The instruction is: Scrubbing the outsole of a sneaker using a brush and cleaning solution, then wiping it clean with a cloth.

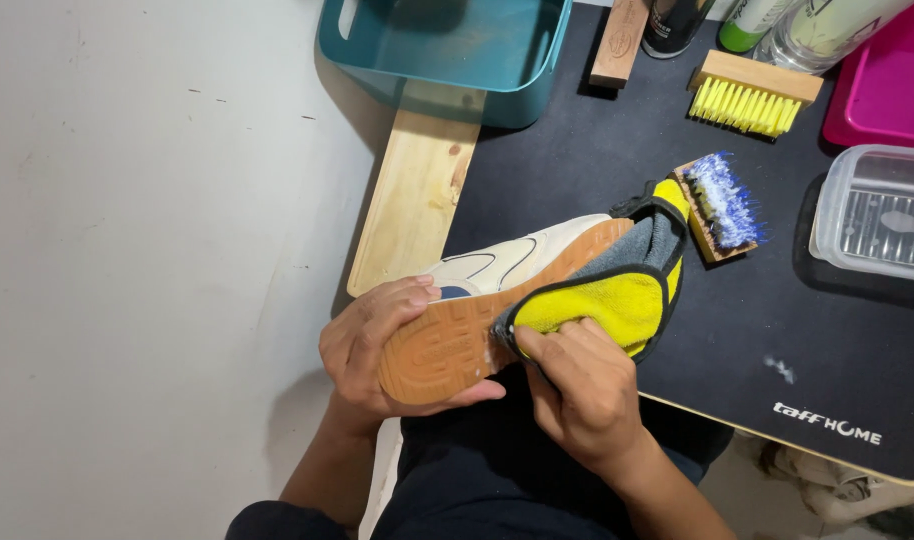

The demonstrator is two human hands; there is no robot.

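Left hand [372, 350] fingers wrap the shoe [497, 300] heel – right hand [577, 385] fingers pinch the yellow cloth [607, 300] against its sole.

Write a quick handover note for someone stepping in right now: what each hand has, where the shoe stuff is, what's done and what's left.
Left hand: grips the shoe at the heel, sole up.
Right hand: presses the yellow cloth against the sole's edge.
On the black mat: blue-bristled brush, yellow-bristled brush, clear lidded box; teal bin behind.
Done: cannot tell how much is wiped.
Left: white flecks show near the cloth.
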